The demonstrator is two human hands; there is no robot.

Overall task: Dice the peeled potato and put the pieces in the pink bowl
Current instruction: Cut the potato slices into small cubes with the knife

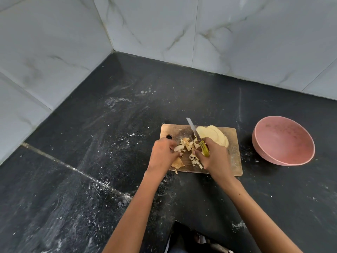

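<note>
Wooden cutting board point(235, 152) lies on the dark desk point(109, 143). Left hand point(162, 156) pinches diced potato pieces point(186, 146); right hand point(215, 157) grips the knife point(196, 133) (yellow handle), blade over the potato slices point(213, 134). Pink bowl point(283, 140) stands just right of the board.

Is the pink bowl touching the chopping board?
Apart. The head view shows a strip of dark counter between the pink bowl and the right edge of the chopping board.
</note>
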